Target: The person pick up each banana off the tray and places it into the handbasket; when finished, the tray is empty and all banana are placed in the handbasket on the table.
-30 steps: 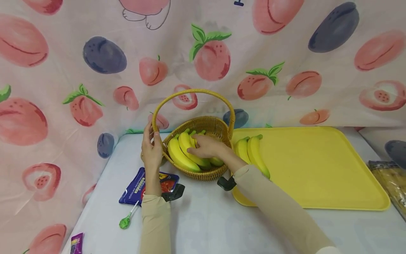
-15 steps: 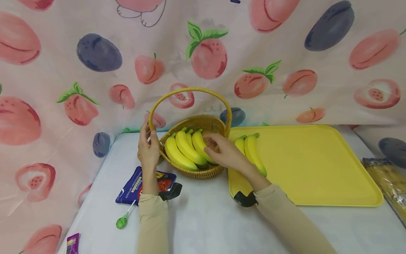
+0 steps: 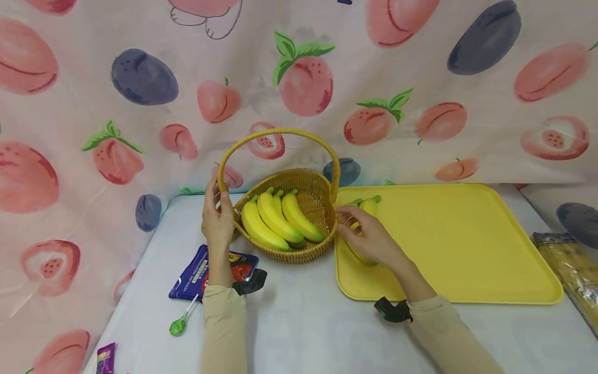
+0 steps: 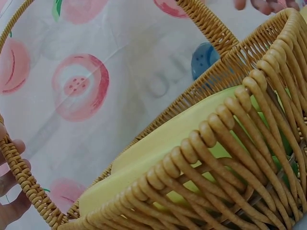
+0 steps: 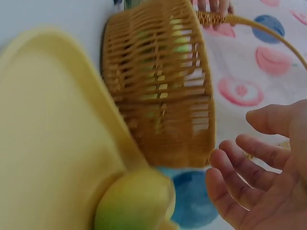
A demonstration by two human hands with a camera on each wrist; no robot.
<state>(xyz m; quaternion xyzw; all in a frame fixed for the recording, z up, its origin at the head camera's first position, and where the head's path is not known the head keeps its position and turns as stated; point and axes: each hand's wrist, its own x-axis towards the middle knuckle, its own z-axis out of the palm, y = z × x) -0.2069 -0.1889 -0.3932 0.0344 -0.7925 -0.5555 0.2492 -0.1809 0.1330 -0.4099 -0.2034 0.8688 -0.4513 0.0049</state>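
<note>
My left hand [image 3: 218, 218] holds the left base of the handle [image 3: 280, 132] of a yellow-brown wicker basket [image 3: 299, 258]. Several bananas [image 3: 301, 221] lie side by side in the basket's left and middle; the left wrist view shows yellow through its open weave. Beyond the basket's right rim, my right hand [image 3: 374, 236] hovers over bananas [image 3: 370, 206] at the left end of a yellow tray [image 3: 448, 244], partly covering them. In the right wrist view its fingers [image 5: 254, 172] are spread and loosely bent with nothing between them, beside a blurred banana [image 5: 136, 199].
A blue food pouch [image 3: 189, 278] lies partly under my left forearm, with a green lollipop [image 3: 178, 326] in front. A small purple packet [image 3: 106, 358] is at the front left. Right of the tray sits a clear-wrapped package [image 3: 567, 270]. A fruit-print cloth [image 3: 299, 62] hangs behind.
My right hand has left the rightmost banana in the basket and moved right, over the rim to the bananas on the tray. The left hand stays at the handle.
</note>
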